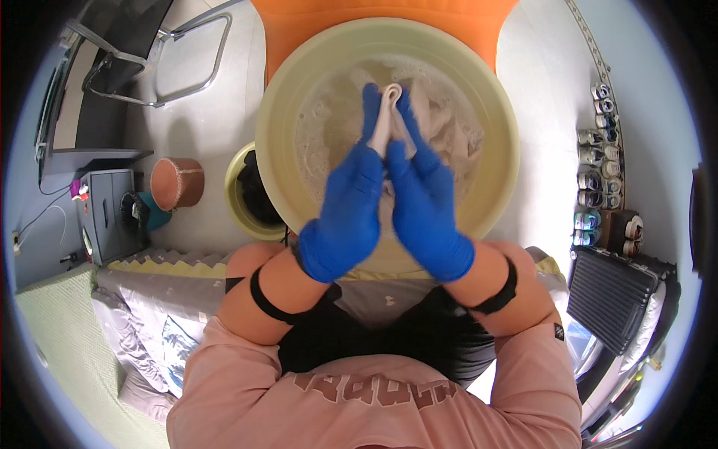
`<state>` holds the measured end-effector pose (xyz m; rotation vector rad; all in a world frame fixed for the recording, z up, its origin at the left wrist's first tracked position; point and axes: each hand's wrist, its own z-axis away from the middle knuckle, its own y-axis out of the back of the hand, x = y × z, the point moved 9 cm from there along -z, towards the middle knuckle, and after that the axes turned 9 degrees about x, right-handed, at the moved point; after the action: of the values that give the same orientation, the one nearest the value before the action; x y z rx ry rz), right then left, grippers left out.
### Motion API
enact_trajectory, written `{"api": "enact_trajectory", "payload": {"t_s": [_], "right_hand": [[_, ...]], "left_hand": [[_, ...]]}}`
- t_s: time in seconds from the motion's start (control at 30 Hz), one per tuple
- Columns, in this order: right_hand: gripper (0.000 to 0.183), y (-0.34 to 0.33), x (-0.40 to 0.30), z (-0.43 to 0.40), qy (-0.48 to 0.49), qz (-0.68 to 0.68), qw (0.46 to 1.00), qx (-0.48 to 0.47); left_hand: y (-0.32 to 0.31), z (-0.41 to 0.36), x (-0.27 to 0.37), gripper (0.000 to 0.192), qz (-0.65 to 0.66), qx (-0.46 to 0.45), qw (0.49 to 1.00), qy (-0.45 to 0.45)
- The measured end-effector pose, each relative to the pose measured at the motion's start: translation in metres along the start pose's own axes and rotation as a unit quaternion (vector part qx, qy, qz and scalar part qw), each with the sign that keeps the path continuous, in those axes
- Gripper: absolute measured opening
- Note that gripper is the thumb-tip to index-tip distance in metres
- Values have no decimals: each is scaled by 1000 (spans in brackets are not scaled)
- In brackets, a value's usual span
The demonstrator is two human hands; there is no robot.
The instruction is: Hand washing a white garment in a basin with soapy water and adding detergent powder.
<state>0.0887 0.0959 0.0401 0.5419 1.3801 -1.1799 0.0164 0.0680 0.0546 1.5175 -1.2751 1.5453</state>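
Note:
My left hand (352,205) and my right hand (424,207), both in blue rubber gloves, press towards each other above a large pale yellow-green plastic basin (501,134). Pinched between them is a folded piece of pale cloth (394,94), its rounded fold sticking up at the fingertips. Below, cloudy sudsy water (325,120) fills part of the basin. More wet light-coloured fabric (449,132) lies in that water, mostly right of my hands. My palms hide the cloth's lower part.
The basin rests on an orange surface (387,10). Left of it stands a smaller yellow-green basin (235,210) holding dark cloth (259,193), with a brownish-pink bucket (178,184) farther left. A metal-framed chair (190,62) is at upper left. Shoes (603,151) and a black suitcase (611,297) line the right wall.

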Motion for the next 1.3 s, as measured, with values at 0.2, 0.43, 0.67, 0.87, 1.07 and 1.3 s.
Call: {"api": "enact_trajectory", "payload": {"t_s": [0.2,0.43,0.67,0.87,1.07,1.3], "right_hand": [[51,-27,-8,16,121,101,983,-91],[49,15,-30,-9,165,69,983,44],[42,62,-43,-40,128,200,959,152],[47,2,-20,19,279,222,934,31],[50,17,-2,-4,127,81,986,75],[56,13,-1,-8,3,-53,997,64]], "left_hand": [[39,-27,-10,51,117,66,987,88],[14,-12,-7,38,16,102,995,8],[48,-32,-6,40,-55,82,994,56],[18,-7,-7,46,57,92,992,68],[-5,0,-2,49,-145,47,988,1],[1,2,2,46,-76,71,994,-16]]}}
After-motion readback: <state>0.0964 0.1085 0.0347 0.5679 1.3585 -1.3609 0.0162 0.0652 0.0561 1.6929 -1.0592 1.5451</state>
